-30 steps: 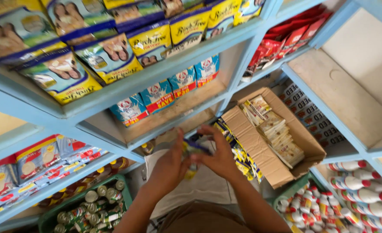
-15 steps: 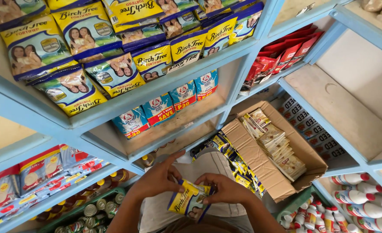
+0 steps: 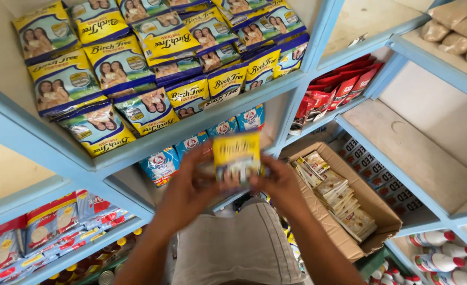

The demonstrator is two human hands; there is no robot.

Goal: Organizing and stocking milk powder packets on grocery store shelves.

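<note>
Both my hands hold up a yellow sachet packet [image 3: 237,156] in front of the blue shelving. My left hand [image 3: 187,186] grips its left side and my right hand [image 3: 278,184] grips its right side. The packet is blurred by motion. Just above it, a blue shelf [image 3: 154,145] carries rows of similar yellow and blue packets [image 3: 138,63] lying overlapped. Behind my hands, on the shelf below, stand light blue packets [image 3: 162,164].
An open cardboard box [image 3: 373,211] of small beige sachets [image 3: 339,195] sits at the right. Red packets [image 3: 339,89] stand upper right, beside a bare shelf board [image 3: 423,153]. Red-and-blue pouches [image 3: 43,232] lie lower left, white bottles with red caps [image 3: 444,258] lower right.
My hands have risen from near my lap up toward the middle shelf, carrying the yellow packet. The view has tilted up, showing more of the packet rows.
</note>
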